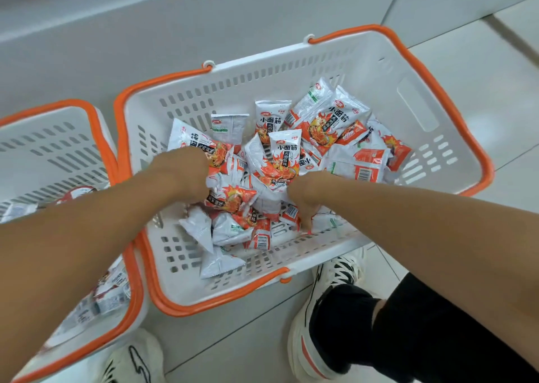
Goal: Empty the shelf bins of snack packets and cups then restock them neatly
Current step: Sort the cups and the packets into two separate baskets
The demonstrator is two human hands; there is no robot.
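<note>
Head view
Snack packets (284, 161): white and orange-red pouches heaped loosely in the middle and far-right of the large basket; no common direction, long axes pointing every way. Two printed packets near the centre stand roughly upright with their top seals toward the far wall.
Large basket (344, 61): white slotted plastic with an orange rim and handles, on the floor, long axis running left to right.
Second basket (58, 137): same kind, touching the large one's left side; holds more packets, partly hidden by the left forearm.
Left hand (186, 172): buried in the heap's left side, fingers curled round packets.
Right hand (306, 199): pushed down into the near side, fingers curled among packets; cannot tell what they grip.
Shoes (335, 274): white, beside the baskets' near edge.
</note>
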